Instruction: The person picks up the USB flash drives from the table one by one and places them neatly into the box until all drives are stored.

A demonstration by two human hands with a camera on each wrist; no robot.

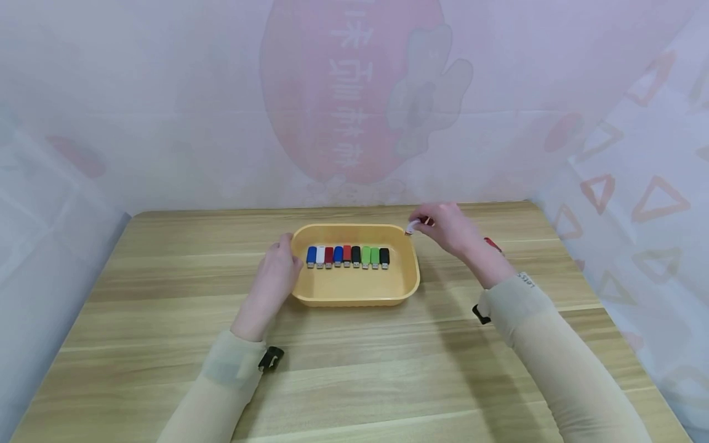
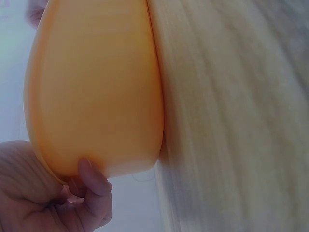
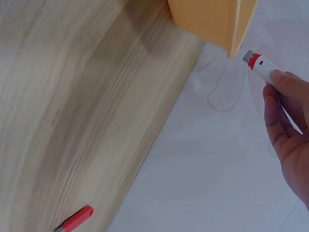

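Observation:
A yellow tray (image 1: 354, 294) sits mid-table and holds a row of several USB sticks (image 1: 348, 256) in blue, white, red, black and green. My left hand (image 1: 275, 275) grips the tray's left rim (image 2: 72, 159), thumb on the outer wall. My right hand (image 1: 448, 229) hovers just off the tray's far right corner and pinches a white USB stick (image 3: 262, 67) with red trim, its metal plug pointing at the tray's edge (image 3: 231, 34).
A loose red USB stick (image 3: 75, 220) lies on the wooden table (image 1: 354, 369) right of the tray, partly behind my right wrist (image 1: 493, 244). A pale printed curtain (image 1: 354, 98) closes off the back and sides.

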